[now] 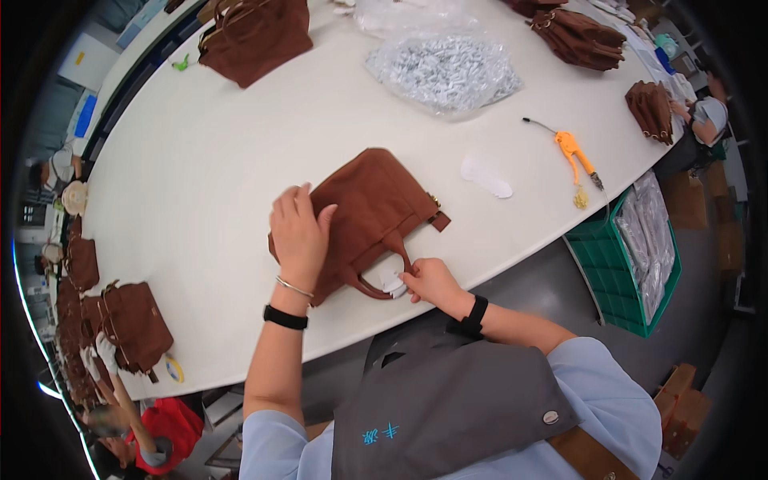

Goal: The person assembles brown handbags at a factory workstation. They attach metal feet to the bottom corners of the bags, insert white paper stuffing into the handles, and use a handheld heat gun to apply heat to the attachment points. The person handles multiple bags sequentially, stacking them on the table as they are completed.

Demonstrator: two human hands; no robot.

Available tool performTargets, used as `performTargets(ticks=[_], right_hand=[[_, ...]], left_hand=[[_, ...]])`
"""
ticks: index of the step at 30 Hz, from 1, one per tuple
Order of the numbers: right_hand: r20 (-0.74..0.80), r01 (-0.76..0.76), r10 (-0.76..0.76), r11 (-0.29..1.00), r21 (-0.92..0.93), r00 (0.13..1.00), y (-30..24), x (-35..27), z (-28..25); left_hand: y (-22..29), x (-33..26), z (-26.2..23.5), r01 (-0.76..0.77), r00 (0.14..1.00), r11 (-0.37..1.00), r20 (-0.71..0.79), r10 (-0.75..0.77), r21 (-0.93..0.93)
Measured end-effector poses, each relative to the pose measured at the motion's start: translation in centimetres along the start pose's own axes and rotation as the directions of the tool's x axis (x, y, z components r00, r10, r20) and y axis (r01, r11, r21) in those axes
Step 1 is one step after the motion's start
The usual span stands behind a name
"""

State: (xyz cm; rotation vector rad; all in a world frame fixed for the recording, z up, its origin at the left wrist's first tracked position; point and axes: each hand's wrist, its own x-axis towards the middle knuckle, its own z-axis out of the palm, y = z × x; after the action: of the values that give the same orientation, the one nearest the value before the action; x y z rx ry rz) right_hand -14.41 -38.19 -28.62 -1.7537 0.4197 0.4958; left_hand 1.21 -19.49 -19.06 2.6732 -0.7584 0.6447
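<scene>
A brown handbag (368, 204) lies flat on the white table in front of me, its handle (370, 290) toward my body. My left hand (300, 228) rests on the bag's left side, fingers stretched out and thumb apart. At the handle's right side, my right hand (434, 286) is closed in a pinch on it. A small white piece (393, 283) shows inside the handle loop, close to the right fingertips; whether they touch it I cannot tell. Gold-coloured metal fittings (434, 200) and a short brown tab stick out at the bag's right edge.
A white sole-shaped piece (486, 177) and an orange air blow gun (572, 152) lie to the right. Farther off is a clear plastic bag of small silvery pieces (448, 72). More brown bags (260, 36) stand around the table. A green crate (620, 272) sits below the right edge. Co-workers are at both sides.
</scene>
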Motion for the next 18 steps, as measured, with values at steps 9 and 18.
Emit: performTargets(ticks=[9,18], right_hand=[[-0.152,-0.107,0.144,0.967,0.231,0.978,1.0,-2.6,0.0],[-0.434,0.205,-0.076,0.944,0.257,0.898,3.9,-8.0,-17.0]], left_hand=[[-8.2,0.5,7.8,0.384,0.584,0.893,0.811,-0.037,-0.236],[7.9,9.1,8.4,0.286,0.719,0.757,0.653,0.236,-0.588]])
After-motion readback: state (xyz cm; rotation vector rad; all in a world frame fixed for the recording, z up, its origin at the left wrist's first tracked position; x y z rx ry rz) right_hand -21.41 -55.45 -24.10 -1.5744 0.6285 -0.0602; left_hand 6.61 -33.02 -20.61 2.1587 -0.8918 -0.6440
